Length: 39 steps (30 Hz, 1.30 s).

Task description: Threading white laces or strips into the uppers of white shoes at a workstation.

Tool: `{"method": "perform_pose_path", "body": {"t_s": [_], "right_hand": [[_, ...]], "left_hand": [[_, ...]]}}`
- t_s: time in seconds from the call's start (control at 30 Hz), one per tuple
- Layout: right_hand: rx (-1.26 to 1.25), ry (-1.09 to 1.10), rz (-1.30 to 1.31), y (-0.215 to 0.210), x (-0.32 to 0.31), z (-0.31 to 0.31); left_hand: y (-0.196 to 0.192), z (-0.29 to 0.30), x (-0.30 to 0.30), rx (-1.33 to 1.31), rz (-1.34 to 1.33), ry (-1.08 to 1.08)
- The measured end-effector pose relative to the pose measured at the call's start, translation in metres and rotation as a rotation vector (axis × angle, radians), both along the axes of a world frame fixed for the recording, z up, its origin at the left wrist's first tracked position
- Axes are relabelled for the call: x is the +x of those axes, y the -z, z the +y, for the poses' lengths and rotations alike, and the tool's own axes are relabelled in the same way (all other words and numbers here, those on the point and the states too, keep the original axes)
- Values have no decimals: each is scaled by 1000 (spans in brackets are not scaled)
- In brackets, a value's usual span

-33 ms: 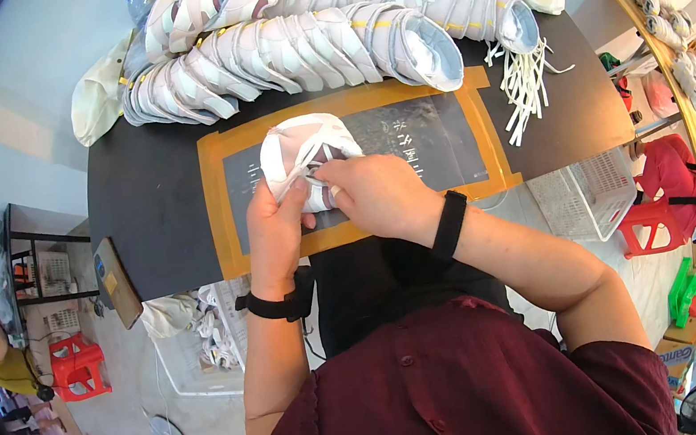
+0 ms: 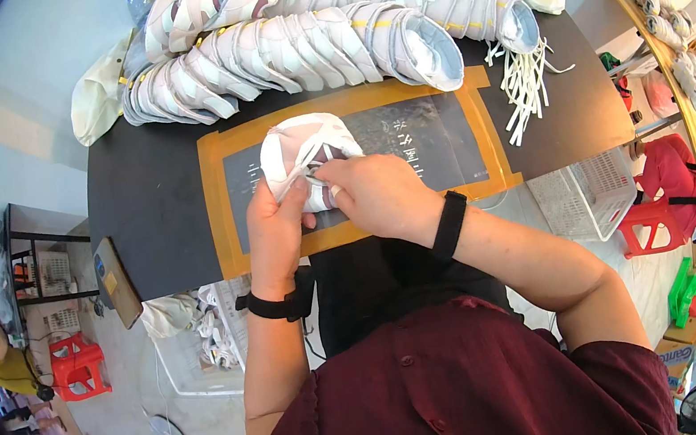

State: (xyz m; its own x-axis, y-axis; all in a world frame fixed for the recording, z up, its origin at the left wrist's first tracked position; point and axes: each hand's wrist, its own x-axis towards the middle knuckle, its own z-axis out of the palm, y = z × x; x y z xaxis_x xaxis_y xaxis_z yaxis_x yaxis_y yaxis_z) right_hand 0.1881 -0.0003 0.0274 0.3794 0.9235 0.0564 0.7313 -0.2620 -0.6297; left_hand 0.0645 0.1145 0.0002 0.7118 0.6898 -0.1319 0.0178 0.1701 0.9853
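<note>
A white, pink and maroon shoe upper (image 2: 287, 141) is held just above the table, over the taped sheet. My left hand (image 2: 271, 224) grips its near left side, thumb on top and fingers partly beneath. White shoelace (image 2: 304, 163) crosses the upper's opening. Closed in a pinch, my right hand (image 2: 382, 190) works at the lace beside my left thumb; its fingertips are partly hidden. Behind, nested rows of similar shoe uppers (image 2: 279, 58) lie across the table. A bunch of loose white laces (image 2: 524, 88) hangs from the right end of one row.
Orange tape (image 2: 218, 201) frames the dark sheet on the black table (image 2: 149, 180). A phone (image 2: 118, 283) sits at the left edge. White crates (image 2: 584, 198) stand below on both sides. Red stools (image 2: 78, 368) and other people are farther off, left and right.
</note>
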Motion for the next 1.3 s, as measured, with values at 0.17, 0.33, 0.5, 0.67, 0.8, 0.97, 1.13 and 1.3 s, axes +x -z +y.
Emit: {"method": "perform_pose_path", "body": {"t_s": [0.17, 0.33, 0.5, 0.67, 0.8, 0.97, 1.13, 1.3], "right_hand": [[-6, 21, -9, 3, -3, 6], [-77, 9, -100, -2, -7, 17], [-121, -10, -161, -17, -13, -17], [204, 26, 184, -11, 3, -52], [377, 139, 523, -16, 1, -52], [366, 183, 526, -23, -9, -58], [665, 16, 104, -64, -8, -54], [424, -305, -3, -74, 0, -45]], "left_hand": [[3, 0, 0, 1, 5, 1], [3, 1, -2, 51, 66, 28], [12, 8, -4, -49, -28, 34], [-1, 11, -8, -257, -140, 72], [-4, -2, -16, -465, -138, 127], [-14, -25, -28, -160, 5, 69], [-49, -30, -37, 992, 246, 209], [-71, -31, -38, 1486, 138, 388]]}}
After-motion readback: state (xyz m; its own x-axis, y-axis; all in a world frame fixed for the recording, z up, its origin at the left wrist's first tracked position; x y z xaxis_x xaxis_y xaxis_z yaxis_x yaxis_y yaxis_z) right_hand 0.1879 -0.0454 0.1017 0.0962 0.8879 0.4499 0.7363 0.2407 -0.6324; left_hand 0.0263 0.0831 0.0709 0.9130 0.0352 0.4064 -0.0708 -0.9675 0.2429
